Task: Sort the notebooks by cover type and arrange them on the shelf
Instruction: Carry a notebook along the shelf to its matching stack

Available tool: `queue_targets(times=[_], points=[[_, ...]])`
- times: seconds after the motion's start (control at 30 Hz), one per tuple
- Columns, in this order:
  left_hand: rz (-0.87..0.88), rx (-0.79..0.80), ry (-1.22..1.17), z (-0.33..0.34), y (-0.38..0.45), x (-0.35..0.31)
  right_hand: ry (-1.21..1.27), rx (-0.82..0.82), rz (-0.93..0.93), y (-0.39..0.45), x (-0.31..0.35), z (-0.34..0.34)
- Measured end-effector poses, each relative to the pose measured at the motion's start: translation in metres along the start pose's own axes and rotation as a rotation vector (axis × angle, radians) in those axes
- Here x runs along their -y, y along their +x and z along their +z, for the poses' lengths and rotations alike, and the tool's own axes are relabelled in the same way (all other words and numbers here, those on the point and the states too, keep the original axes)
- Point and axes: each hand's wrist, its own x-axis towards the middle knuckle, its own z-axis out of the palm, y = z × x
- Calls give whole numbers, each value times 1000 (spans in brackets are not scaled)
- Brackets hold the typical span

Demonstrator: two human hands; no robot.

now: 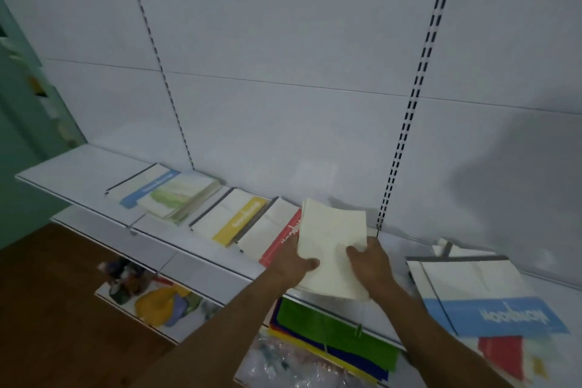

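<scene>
Hands gripping cream notebook stack (pixel 330 249), left hand (pixel 294 261), right hand (pixel 370 261), thumbs on top

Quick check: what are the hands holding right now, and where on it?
Both hold the plain cream notebook stack above the shelf: left hand grips its near left edge, right hand its near right edge.

This looks like a shop that sells paper and school things. The white back wall (pixel 283 41) has long metal strips with little slots (pixel 419 88), the kind shops use to hang shelves. A white shelf (pixel 78 173) holds notebooks (pixel 239 217) lying flat in a row. A lower shelf (pixel 195 268) holds colored paper sheets (pixel 333 327) and plastic packs (pixel 277 365). The floor (pixel 47 309) is brown wood.
</scene>
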Motion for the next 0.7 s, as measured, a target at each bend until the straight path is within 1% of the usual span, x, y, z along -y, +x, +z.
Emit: queue_targets(times=[0.13,0.23,0.33,0.43,0.5,0.57,0.67,0.7], points=[[57,15,167,-14,30,11,-66,-41,44,6,2,20],[144,49,264,-19,51,16,-107,-63,98,11,2,30],[205,65,355,-18,69,21,-217,-71,144,12,1,39],[243,59,537,-17,78,26,-281,-59,184,12,-5,47],[249,24,702,-16,81,28,-292,-67,197,12,-8,48],[262,-26,811,-13,81,26,-309,-98,189,12,-8,46],[361,-118,839,2,79,8,-259,-203,107,10,-3,30],[395,-119,816,11,77,-1,-244,-236,77,8,-1,21]])
